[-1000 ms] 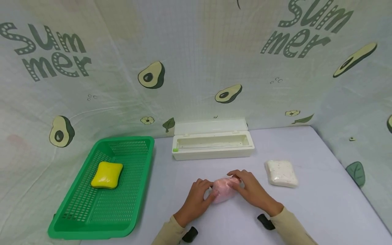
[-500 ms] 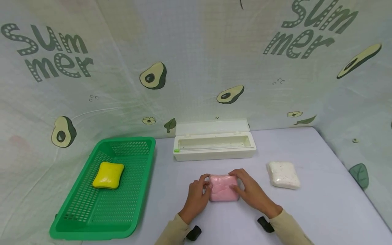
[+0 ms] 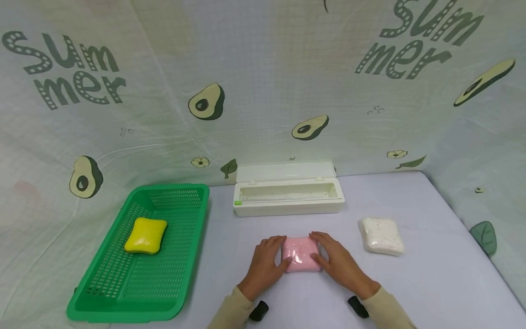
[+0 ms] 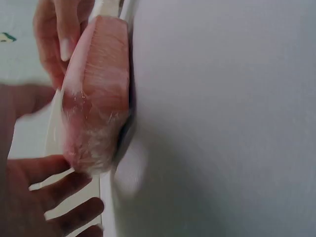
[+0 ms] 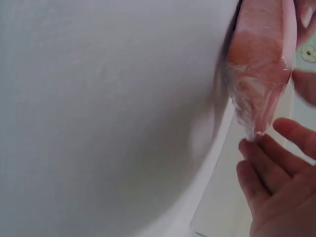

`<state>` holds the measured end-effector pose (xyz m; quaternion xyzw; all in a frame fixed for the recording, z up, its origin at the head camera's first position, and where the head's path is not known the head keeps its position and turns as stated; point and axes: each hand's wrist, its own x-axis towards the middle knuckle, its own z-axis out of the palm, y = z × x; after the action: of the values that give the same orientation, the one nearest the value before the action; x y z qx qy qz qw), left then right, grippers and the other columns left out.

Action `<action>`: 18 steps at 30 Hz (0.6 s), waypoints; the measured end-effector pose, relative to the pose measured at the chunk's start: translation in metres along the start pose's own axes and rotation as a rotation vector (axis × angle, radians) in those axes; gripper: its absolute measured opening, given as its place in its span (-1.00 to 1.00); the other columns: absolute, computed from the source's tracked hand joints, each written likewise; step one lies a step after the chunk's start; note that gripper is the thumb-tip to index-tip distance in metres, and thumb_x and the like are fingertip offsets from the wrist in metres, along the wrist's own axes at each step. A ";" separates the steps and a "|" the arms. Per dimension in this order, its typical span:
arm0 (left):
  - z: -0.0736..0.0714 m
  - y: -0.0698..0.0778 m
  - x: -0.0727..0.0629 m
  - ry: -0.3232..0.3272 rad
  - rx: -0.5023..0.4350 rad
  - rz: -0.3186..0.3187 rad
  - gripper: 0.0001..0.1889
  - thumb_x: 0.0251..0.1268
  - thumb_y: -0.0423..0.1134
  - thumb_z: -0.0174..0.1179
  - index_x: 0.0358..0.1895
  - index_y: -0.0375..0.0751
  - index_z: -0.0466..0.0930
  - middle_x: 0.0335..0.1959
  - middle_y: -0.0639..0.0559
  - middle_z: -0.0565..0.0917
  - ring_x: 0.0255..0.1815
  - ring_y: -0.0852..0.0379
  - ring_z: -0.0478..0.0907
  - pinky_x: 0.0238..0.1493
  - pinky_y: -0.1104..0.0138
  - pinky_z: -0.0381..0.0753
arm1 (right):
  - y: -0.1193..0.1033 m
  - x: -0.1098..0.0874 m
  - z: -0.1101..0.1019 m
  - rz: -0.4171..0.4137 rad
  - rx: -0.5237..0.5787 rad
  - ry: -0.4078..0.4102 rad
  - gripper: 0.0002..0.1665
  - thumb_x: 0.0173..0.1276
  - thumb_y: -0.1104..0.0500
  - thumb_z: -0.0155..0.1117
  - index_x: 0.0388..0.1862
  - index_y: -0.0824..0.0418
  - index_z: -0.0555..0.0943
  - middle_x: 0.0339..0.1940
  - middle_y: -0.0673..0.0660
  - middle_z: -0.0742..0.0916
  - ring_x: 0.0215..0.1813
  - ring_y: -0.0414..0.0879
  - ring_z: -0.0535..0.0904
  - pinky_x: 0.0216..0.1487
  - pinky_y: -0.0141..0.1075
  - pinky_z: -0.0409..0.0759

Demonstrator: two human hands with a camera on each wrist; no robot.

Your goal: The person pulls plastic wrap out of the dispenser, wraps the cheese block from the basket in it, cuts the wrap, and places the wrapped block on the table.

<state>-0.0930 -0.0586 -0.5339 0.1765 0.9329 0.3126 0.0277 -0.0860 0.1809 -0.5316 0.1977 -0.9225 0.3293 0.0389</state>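
Observation:
A pink rectangular block (image 3: 302,254) wrapped in clear film lies flat on the table at the front middle. My left hand (image 3: 266,265) flanks its left side, fingers at the far corner and thumb by the near one. Opposite it, my right hand (image 3: 342,262) touches the right side. The left wrist view has relaxed left fingers (image 4: 49,170) at one end of the block, where the film bunches up. Extended right fingers (image 5: 269,160) meet the gathered film at the other end in the right wrist view, the thumb standing apart.
Behind the block stands a long white cling-film dispenser (image 3: 289,208), lid up, with a green slider (image 3: 238,203). A green basket (image 3: 196,249) at the left holds a yellow wrapped block (image 3: 145,235). A white wrapped block (image 3: 382,236) lies at the right.
The pink block has gone from tilted between the hands to lying flat and squared. The left fingers have moved from its left edge to the far corner; both hands stay beside it.

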 end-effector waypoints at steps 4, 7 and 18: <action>-0.001 -0.005 -0.003 -0.127 0.082 0.003 -0.05 0.22 0.14 0.52 0.59 -0.20 0.34 0.48 -0.04 0.48 0.41 -0.04 0.39 0.39 -0.05 0.38 | 0.002 -0.005 -0.003 -0.013 0.012 -0.113 0.00 0.23 0.02 0.66 0.53 0.38 0.42 0.52 0.31 0.54 0.48 0.31 0.49 0.43 0.23 0.44; 0.001 -0.008 -0.003 -0.138 0.116 -0.002 0.01 0.13 0.15 0.59 0.60 -0.16 0.33 0.49 -0.01 0.46 0.41 -0.01 0.36 0.40 -0.04 0.36 | 0.003 -0.006 -0.004 -0.058 0.001 -0.158 0.16 0.10 0.02 0.74 0.56 0.42 0.37 0.54 0.35 0.50 0.50 0.34 0.45 0.48 0.28 0.33; 0.011 -0.008 -0.002 -0.044 0.172 0.027 -0.11 0.08 0.07 0.65 0.48 -0.14 0.49 0.33 0.03 0.59 0.28 0.03 0.42 0.29 0.02 0.42 | 0.005 -0.005 0.000 -0.102 -0.039 -0.119 0.04 0.10 0.23 0.72 0.51 0.45 0.40 0.43 0.33 0.61 0.44 0.22 0.54 0.50 0.22 0.28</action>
<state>-0.0915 -0.0588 -0.5479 0.1974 0.9530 0.2279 0.0287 -0.0831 0.1866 -0.5355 0.2628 -0.9181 0.2966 0.0047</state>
